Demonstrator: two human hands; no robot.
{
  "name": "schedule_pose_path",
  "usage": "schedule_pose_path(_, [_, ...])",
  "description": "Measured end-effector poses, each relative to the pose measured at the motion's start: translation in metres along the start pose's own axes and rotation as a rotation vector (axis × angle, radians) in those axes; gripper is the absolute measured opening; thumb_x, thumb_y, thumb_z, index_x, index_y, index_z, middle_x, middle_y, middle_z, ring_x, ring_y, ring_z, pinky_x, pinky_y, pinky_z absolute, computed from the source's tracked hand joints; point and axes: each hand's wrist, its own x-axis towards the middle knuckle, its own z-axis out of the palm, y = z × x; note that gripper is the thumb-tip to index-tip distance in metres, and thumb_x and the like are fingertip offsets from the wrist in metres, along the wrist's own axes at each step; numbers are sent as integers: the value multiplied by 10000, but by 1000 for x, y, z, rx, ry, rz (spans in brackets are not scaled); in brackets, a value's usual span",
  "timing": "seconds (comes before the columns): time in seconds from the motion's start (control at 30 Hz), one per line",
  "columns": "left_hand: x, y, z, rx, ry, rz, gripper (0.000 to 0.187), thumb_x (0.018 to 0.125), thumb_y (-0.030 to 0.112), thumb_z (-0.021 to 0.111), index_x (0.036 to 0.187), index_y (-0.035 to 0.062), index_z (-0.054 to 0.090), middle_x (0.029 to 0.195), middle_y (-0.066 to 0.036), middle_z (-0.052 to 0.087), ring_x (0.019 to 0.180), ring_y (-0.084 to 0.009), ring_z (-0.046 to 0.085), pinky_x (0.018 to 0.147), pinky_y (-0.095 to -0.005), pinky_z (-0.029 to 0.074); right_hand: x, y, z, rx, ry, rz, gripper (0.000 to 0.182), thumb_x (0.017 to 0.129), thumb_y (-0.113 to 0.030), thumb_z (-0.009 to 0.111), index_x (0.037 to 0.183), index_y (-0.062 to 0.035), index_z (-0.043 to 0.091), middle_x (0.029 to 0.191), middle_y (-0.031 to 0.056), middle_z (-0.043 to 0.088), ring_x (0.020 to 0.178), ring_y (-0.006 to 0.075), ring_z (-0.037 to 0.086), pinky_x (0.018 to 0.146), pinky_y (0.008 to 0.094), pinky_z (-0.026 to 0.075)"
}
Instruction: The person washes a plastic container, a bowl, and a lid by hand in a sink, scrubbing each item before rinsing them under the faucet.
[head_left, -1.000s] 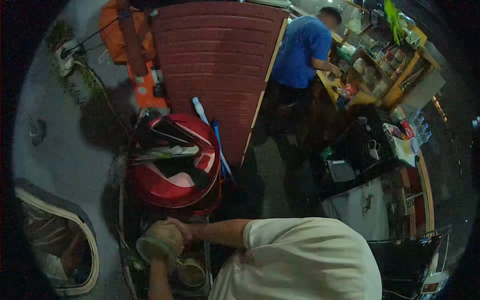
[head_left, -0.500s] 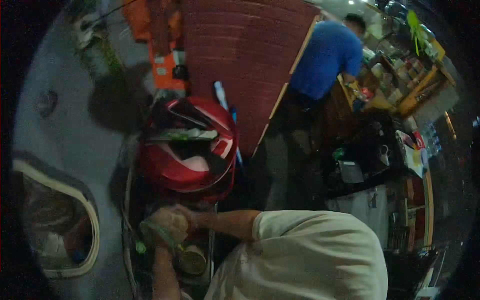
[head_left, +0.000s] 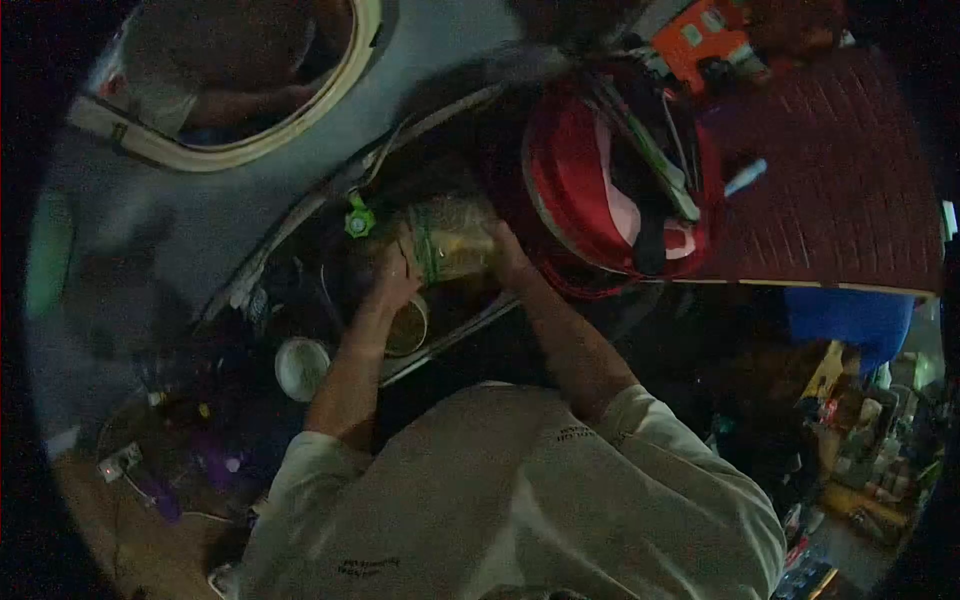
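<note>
A clear container (head_left: 452, 238), perhaps a jar, with green marking on its side and something yellowish in it, is held between my two hands. My left hand (head_left: 400, 268) grips its left side, fingers partly in shadow. On the opposite side my right hand (head_left: 510, 262) is closed against it, with the fingertips hidden. Just below my left hand sits a round tub (head_left: 408, 326). A green knob (head_left: 358, 216) shows up and to the left of the container. Dim light and blur hide finer detail.
A large red-and-black rounded item (head_left: 580, 170), perhaps a bag or helmet, stands right of my hands. A cream-framed mirror (head_left: 270, 145) hangs upper left. A white bowl (head_left: 302, 368) is lower left. Beyond a dark red panel (head_left: 800, 180) shows a person's blue shirt (head_left: 850, 320).
The camera view has swung round, so the red item and panel now appear farther right. My hands were close together and blurred; now they are apart, on either side of the container.
</note>
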Motion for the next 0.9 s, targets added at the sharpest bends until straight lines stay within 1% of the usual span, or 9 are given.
schedule_pose_path(0.07, [-9,-17,4,2,-40,61,461,942,295,532,1299,24,423,1278,-145,475,1132,-261,501,953,-389,405,-1,-9,7,80,166,205,823,829,-682,455,1354,-50,396,1325,193,442,1164,348,486,952,537,409])
schedule_pose_path(0.17, [-15,-51,6,1229,259,91,435,929,324,541,1198,-17,510,1150,-205,566,1046,-306,558,851,-436,459,5,-22,22,-86,275,270,756,785,-499,660,1337,-55,394,1288,174,472,1124,290,525,947,464,446])
schedule_pose_path(0.3, [-28,-27,15,820,254,209,408,875,325,624,1109,-3,560,919,-148,627,833,-282,614,761,-389,492,17,2,8,663,-127,376,797,666,-430,805,1276,-65,444,1256,151,504,1124,262,538,934,442,474])
schedule_pose_path(0.37, [-17,-27,23,523,287,-50,389,849,313,642,1043,-19,577,840,-191,618,803,-347,614,742,-433,494,11,-8,24,-256,-170,113,764,673,-436,796,1255,-71,463,1245,135,518,1130,263,539,943,435,470])
schedule_pose_path(0.5, [-26,-56,17,755,262,324,364,832,345,653,911,-9,623,759,-169,620,729,-339,618,690,-432,499,11,-16,19,-927,-270,57,779,671,-428,800,1276,-83,451,1271,113,512,1140,266,536,970,427,452])
schedule_pose_path(0.6, [-16,-102,-19,1141,168,303,391,839,376,642,926,-5,627,756,-168,624,731,-327,625,694,-420,500,0,-21,21,-458,-386,-50,814,702,-491,757,1321,-88,414,1292,123,498,1150,291,529,985,455,437])
schedule_pose_path(0.67, [-11,-108,-31,1387,45,243,418,851,395,629,978,-3,623,769,-172,631,739,-315,633,707,-411,502,0,-9,13,121,-19,550,865,704,-546,731,1343,-76,388,1296,140,489,1155,304,525,971,467,447])
schedule_pose_path(0.77, [-18,-51,1,392,295,-240,409,886,272,631,1196,27,524,1154,-127,577,996,-227,576,822,-405,487,2,5,3,52,-56,443,915,739,-652,624,1382,-66,341,1311,155,472,1171,325,511,939,484,467])
schedule_pose_path(0.9, [-46,-11,16,173,364,36,435,901,306,603,1227,34,510,1194,-123,571,1025,-238,574,869,-385,469,13,3,1,55,-259,540,933,746,-712,551,1393,-78,324,1341,142,451,1177,319,507,914,469,485])
